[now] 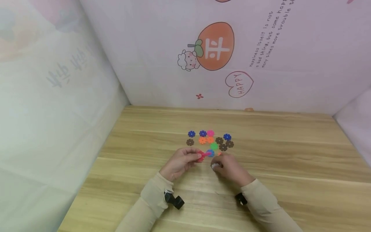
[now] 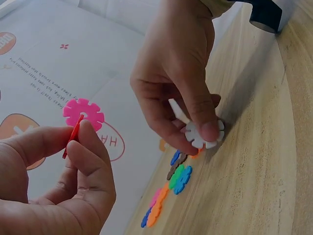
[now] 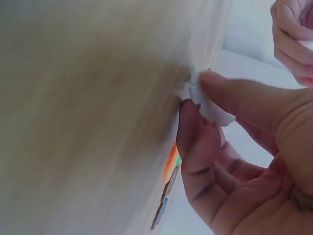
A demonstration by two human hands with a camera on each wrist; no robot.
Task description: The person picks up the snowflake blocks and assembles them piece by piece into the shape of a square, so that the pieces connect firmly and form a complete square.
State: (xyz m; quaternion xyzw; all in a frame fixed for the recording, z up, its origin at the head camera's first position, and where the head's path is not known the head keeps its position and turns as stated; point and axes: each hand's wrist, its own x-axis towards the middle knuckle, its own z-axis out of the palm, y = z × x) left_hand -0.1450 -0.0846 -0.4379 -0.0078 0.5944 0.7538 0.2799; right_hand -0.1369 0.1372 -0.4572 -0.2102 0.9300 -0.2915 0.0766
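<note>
My left hand (image 1: 182, 161) pinches a red notched plastic disc (image 2: 73, 137) between thumb and fingertips. Slotted into the red disc is a pink disc (image 2: 83, 113), which stands out crosswise beyond the fingers. Close by on the right, my right hand (image 1: 232, 167) holds a white notched disc (image 2: 215, 139) just above the table. A second white piece (image 2: 179, 110) shows edge-on between its fingers; whether the two white pieces are joined, I cannot tell. In the right wrist view, the thumb presses the white disc (image 3: 213, 110) against the fingers.
Loose discs lie flat on the wooden table (image 1: 139, 145) beyond the hands: several blue and brown ones (image 1: 223, 147), orange ones (image 1: 202, 140), a pink one (image 1: 210, 133) and a green one (image 1: 214, 146). A printed cloth (image 1: 162, 80) hangs behind the table.
</note>
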